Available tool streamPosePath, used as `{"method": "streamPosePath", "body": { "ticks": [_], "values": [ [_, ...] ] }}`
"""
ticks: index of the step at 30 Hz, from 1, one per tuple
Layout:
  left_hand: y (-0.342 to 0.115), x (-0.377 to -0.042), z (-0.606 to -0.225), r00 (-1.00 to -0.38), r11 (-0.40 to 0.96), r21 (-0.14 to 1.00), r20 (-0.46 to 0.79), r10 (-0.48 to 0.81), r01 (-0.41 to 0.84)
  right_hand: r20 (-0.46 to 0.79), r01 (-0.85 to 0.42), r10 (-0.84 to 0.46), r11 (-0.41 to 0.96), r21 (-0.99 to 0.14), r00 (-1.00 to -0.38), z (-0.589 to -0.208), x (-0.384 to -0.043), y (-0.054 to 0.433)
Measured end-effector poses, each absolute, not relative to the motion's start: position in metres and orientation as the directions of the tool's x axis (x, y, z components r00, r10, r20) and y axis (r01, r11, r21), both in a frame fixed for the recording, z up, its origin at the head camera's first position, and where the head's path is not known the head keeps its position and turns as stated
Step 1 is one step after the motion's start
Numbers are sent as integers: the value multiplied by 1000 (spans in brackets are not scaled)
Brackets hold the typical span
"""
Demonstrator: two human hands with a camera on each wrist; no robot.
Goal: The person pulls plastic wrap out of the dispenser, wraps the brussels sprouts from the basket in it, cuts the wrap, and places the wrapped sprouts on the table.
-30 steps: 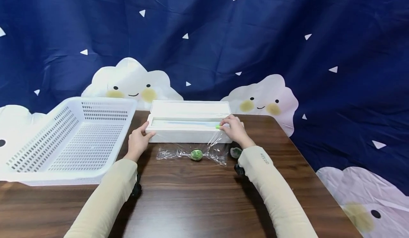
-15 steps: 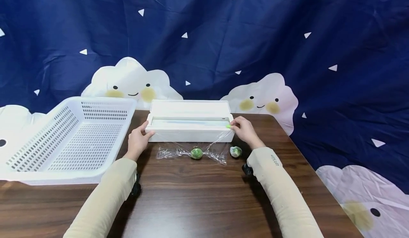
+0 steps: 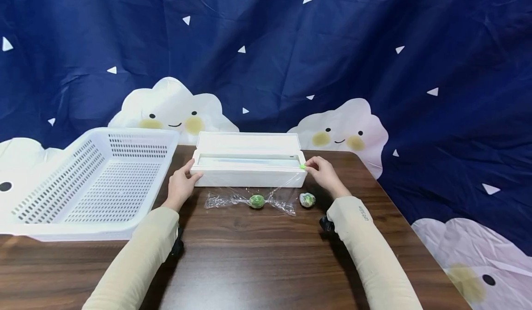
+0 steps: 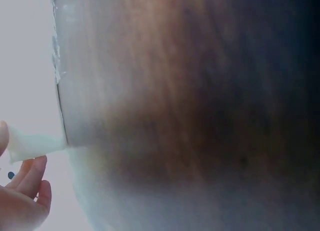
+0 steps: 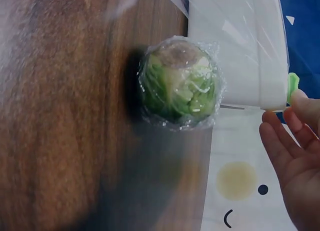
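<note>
A long white cling film dispenser (image 3: 249, 177) stands at the back of the table with its lid raised. My left hand (image 3: 180, 187) grips its left end, thumb on the front and fingers at the side; the left wrist view shows that hand (image 4: 25, 196) at the box corner. My right hand (image 3: 326, 176) pinches the green cutter slider (image 3: 302, 166) at the right end of the front edge. Clear cling film (image 3: 224, 200) hangs from the box onto the table, with a Brussels sprout (image 3: 256, 201) in it. A wrapped Brussels sprout (image 5: 181, 85) lies by the box's right end.
A white perforated plastic basket (image 3: 145, 199) stands on the left of the brown wooden table (image 3: 249, 264). Behind the table hangs a dark blue curtain (image 3: 266, 60) with clouds and white triangles.
My right hand has slid the green cutter slider rightward along the front edge to the box's right end. The wrapped Brussels sprout near my right wrist has come into fuller view. My left hand stays put.
</note>
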State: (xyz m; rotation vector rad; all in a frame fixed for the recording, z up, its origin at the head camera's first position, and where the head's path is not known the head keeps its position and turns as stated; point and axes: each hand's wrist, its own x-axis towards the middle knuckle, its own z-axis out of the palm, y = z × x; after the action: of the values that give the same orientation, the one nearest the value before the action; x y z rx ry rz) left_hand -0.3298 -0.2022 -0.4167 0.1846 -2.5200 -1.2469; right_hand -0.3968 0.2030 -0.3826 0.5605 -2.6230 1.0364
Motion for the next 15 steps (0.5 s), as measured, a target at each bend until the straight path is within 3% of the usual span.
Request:
{"method": "streamPosePath", "body": {
  "ticks": [7, 15],
  "values": [
    [-200, -327, -413, -951, 620, 777, 264, -161, 110, 379, -431, -234, 672, -602, -895, -378, -390, 207],
    [-190, -327, -407, -937, 705, 691, 331, -111, 161, 512, -573, -311, 646, -504, -801, -378, -385, 197]
  ]
}}
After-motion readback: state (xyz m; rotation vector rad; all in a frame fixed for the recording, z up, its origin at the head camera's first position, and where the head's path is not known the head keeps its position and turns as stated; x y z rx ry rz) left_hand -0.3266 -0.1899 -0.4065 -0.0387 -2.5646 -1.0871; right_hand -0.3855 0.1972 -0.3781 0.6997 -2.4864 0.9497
